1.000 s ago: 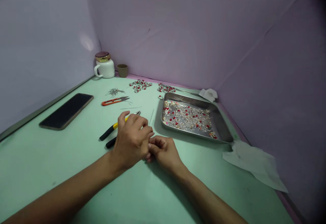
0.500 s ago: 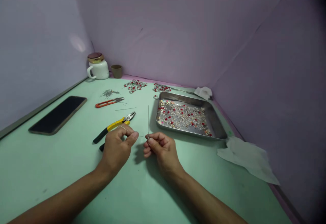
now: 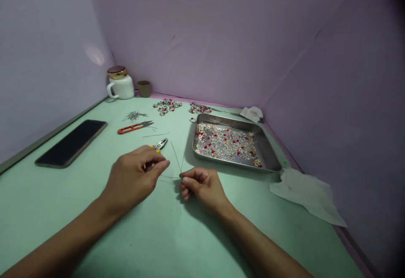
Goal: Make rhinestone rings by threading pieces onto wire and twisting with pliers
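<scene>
My right hand [image 3: 204, 189] pinches a thin wire [image 3: 171, 176] between thumb and fingertips, with a bent length rising from the pinch. That wire runs leftward to my left hand [image 3: 134, 181], which seems to hold its other end between curled fingers. My left hand hovers over yellow-and-black pliers [image 3: 160, 144], hiding their handles and leaving only the steel jaws showing. Just right of my right hand stands a steel tray [image 3: 221, 120] holding many small beads and red stones.
Orange thread snips [image 3: 134, 127], loose pins [image 3: 134, 116], and clusters of red-and-silver pieces [image 3: 167, 106] lie ahead on the green table [image 3: 284, 236]. A phone [image 3: 71, 143] lies left. A white mug [image 3: 120, 85] and small cup [image 3: 144, 88] stand in the corner. A white cloth [image 3: 303, 195] lies right.
My left hand has moved left and now covers the pliers' handles. The wire stretches lower and longer between my hands, and my right hand has shifted slightly down.
</scene>
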`<state>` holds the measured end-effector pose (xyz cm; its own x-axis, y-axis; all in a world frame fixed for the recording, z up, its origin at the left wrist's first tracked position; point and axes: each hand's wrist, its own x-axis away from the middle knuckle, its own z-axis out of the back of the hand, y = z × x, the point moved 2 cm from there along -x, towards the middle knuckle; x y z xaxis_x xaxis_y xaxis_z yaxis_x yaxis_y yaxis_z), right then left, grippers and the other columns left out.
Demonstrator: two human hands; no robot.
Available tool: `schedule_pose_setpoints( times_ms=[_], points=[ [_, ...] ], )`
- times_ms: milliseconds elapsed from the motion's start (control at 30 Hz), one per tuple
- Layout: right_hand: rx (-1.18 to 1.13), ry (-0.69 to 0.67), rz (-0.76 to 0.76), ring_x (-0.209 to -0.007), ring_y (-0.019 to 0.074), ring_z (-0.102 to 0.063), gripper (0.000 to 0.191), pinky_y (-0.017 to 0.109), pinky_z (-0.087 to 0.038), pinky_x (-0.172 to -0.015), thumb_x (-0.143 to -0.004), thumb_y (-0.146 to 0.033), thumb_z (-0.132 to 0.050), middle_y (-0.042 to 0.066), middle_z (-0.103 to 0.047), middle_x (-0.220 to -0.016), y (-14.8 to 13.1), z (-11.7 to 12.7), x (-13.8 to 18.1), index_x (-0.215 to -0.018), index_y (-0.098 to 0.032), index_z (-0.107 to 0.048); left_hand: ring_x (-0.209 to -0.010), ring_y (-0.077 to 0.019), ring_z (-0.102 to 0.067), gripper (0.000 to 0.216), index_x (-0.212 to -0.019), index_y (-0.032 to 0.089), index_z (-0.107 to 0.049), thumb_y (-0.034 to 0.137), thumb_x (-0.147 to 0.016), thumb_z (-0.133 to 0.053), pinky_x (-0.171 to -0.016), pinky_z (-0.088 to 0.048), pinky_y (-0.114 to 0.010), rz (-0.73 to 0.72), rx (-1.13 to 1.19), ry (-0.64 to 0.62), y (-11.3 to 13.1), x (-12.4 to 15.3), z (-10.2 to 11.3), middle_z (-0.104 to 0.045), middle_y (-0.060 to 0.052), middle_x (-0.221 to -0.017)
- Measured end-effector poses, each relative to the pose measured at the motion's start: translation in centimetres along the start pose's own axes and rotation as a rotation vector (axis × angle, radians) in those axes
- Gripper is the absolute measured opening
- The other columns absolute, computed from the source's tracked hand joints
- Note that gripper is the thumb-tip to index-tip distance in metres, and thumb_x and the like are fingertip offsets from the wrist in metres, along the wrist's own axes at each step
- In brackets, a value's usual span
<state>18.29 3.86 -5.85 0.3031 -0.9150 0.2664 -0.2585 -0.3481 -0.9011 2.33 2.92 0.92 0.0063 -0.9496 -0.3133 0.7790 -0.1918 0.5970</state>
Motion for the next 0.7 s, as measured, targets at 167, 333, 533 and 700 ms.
schedule_pose_setpoints(
  times_ms=[167,333,533,700],
  points=[
    [0.095,-0.04,-0.001,-0.038,0.0084,-0.05,0.013,0.022,-0.042,-0.04,-0.058,-0.023,-0.067,-0.002,-0.056,-0.045,0.3,-0.5,0.6,-0.062,-0.011,-0.062,-0.089,-0.0289,-0.053,0.013,-0.08,0.02,-0.066,0.025,-0.074,-0.055,-0.086,-0.032,-0.053,-0.5,-0.481,0.119,2.6,0.2,0.2,-0.064,-0.007,-0.087],
    [0.175,-0.075,-0.004,-0.04,0.0098,-0.053,0.011,0.024,-0.044,-0.044,-0.06,-0.021,-0.064,-0.002,-0.057,-0.045,0.5,-0.2,0.8,-0.066,-0.011,-0.064,-0.085,-0.0242,-0.054,0.011,-0.07,0.019,-0.062,0.017,-0.074,-0.052,-0.096,-0.021,-0.056,-0.513,-0.501,-0.038,3.9,-0.3,-0.5,-0.062,-0.003,-0.076],
    [-0.005,-0.082,-0.087,-0.039,0.0104,-0.052,0.026,0.027,-0.044,-0.045,-0.055,-0.025,-0.072,0.0,-0.059,-0.047,0.0,-0.1,0.5,-0.074,-0.009,-0.062,-0.069,-0.0175,-0.054,0.011,-0.069,0.017,-0.055,0.012,-0.073,-0.047,-0.095,-0.028,-0.047,-0.47,-0.351,-0.053,3.9,-1.1,-1.3,-0.059,-0.001,-0.065],
    [-0.032,-0.093,-0.087,-0.042,0.0105,-0.053,0.027,0.028,-0.045,-0.047,-0.054,-0.029,-0.074,0.0,-0.058,-0.048,0.4,0.0,0.3,-0.067,-0.01,-0.061,-0.067,-0.0173,-0.053,0.01,-0.066,0.019,-0.053,0.014,-0.073,-0.047,-0.094,-0.029,-0.047,-0.474,-0.325,-0.049,3.4,-1.4,-1.7,-0.059,0.0,-0.063]
  ],
)
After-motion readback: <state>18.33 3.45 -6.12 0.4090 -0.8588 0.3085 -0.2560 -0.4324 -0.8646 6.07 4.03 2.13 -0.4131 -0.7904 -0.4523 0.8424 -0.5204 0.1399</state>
